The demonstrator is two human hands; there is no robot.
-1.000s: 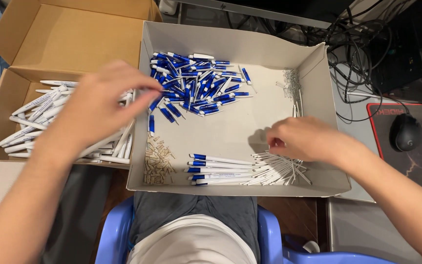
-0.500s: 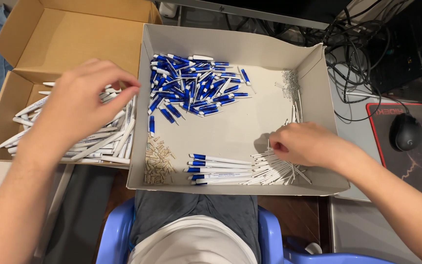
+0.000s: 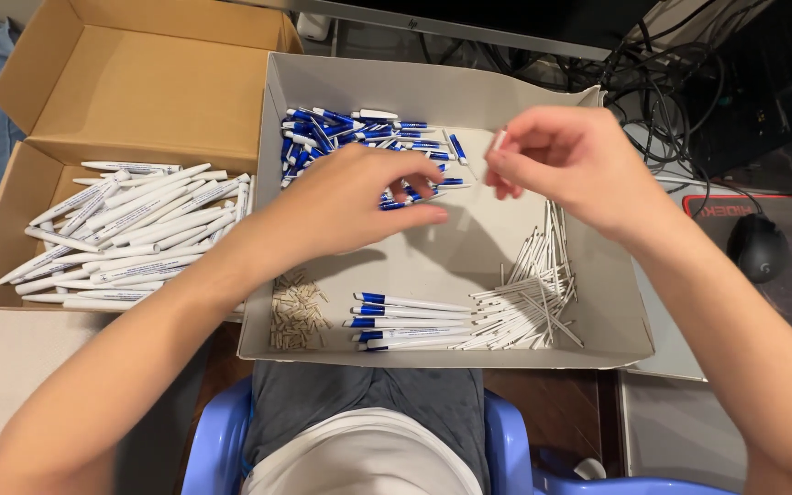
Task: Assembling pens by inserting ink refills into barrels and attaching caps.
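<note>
Pinching a white pen barrel [image 3: 499, 140], right hand [image 3: 568, 163]; left hand [image 3: 355, 203] half-curled over blue caps [image 3: 359, 137] in grey tray [image 3: 433, 87]

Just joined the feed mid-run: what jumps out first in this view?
Both hands meet over the grey tray: the left hand reaches into the heap of blue-and-white pen parts at its far end, while the right hand pinches a small white piece just above. To the left, an open brown box holds a pile of finished white pens.
</note>
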